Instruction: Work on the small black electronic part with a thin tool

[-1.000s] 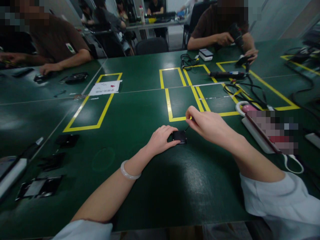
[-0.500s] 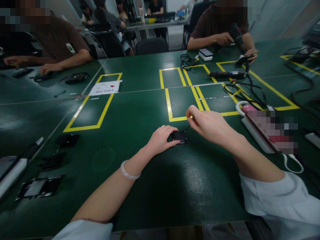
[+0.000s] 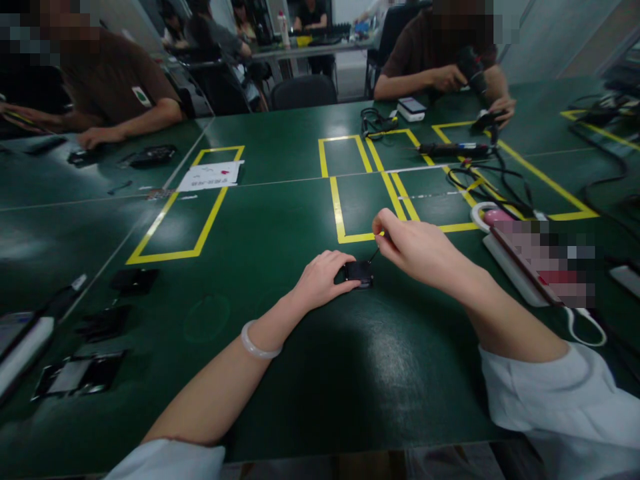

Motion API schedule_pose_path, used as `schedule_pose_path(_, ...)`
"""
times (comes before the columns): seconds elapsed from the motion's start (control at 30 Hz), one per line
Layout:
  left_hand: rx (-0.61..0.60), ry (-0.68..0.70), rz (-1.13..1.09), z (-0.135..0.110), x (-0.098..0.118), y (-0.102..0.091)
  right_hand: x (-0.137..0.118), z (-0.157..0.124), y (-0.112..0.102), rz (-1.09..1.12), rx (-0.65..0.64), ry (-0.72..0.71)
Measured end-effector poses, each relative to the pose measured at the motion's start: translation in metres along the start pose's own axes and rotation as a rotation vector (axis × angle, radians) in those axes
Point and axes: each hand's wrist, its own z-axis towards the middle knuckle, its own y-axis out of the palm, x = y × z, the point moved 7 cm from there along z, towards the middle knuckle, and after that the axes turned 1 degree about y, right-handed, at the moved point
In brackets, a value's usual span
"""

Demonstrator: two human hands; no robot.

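A small black square part (image 3: 359, 273) lies on the green table (image 3: 280, 227) just in front of me. My left hand (image 3: 323, 278) rests beside it, fingers curled, thumb and fingertips gripping its left edge. My right hand (image 3: 417, 249) hovers just right of and above the part, pinched on a thin dark tool (image 3: 373, 255) whose tip points down at the part's upper right corner.
Several black parts (image 3: 134, 280) lie at the left edge. A white tray (image 3: 520, 273) and cables (image 3: 493, 187) sit to the right. Yellow tape boxes (image 3: 357, 207) mark the table. Other people work at the far left (image 3: 115, 87) and far side (image 3: 440, 60).
My right hand has dipped slightly, bringing the thin tool's tip closer to the black part. The left hand has stayed put.
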Motion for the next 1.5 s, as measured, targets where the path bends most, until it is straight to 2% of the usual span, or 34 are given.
schedule_pose_path(0.27,-0.005,-0.002,-0.001,-0.0006,-0.0004,0.0006,0.0005,0.0002,0.0006,-0.070,-0.016,0.024)
schedule_pose_path(0.47,-0.011,-0.003,-0.009,0.0000,0.0013,-0.0008,-0.0021,-0.0008,-0.0007,0.032,0.001,-0.001)
schedule_pose_path(0.7,-0.008,0.000,-0.014,0.0000,0.0010,-0.0002,-0.0010,-0.0006,0.0013,-0.049,-0.015,0.012)
schedule_pose_path(0.9,-0.012,-0.003,-0.001,-0.0001,0.0003,0.0002,-0.0036,-0.0019,-0.0015,0.002,0.014,-0.024)
schedule_pose_path(1.1,-0.005,-0.008,-0.010,0.0001,-0.0001,0.0002,-0.0014,-0.0006,0.0010,-0.056,-0.010,0.005)
schedule_pose_path(1.33,-0.001,-0.007,-0.003,-0.0008,-0.0009,0.0006,-0.0028,-0.0016,0.0006,0.015,0.017,-0.020)
schedule_pose_path(1.5,-0.008,-0.009,-0.004,-0.0008,-0.0006,0.0000,-0.0033,-0.0004,0.0003,-0.072,-0.006,0.010)
